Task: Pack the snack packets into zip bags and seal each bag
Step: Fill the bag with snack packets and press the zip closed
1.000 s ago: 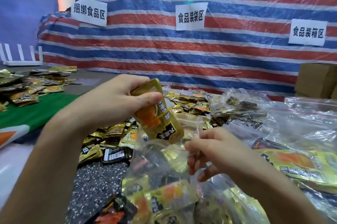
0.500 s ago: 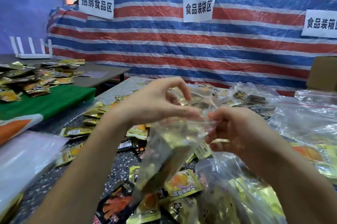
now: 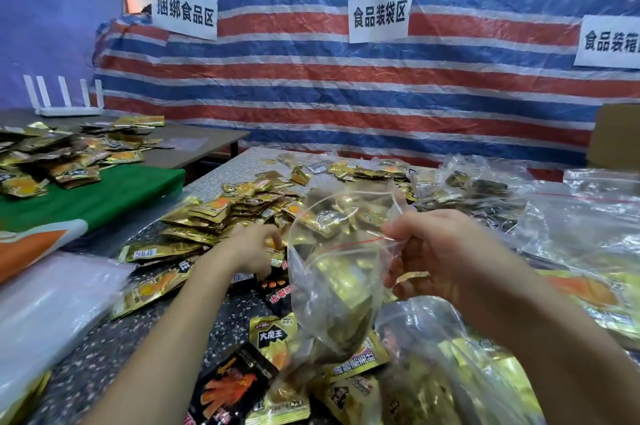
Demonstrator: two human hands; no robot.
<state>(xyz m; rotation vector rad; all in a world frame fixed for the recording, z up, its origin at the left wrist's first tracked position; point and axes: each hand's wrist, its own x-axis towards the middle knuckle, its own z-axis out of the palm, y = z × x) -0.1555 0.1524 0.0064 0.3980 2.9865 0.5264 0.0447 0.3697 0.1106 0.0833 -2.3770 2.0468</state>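
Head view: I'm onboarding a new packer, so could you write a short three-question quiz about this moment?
1. True or false: the zip bag is sealed.
2. Which hand grips the bag's top edge? A. left hand B. right hand C. neither
3. Fill in: the left hand reaches into the loose pile of gold ____.

Key: 1. False, its mouth gapes open. 2. B. 3. packets.
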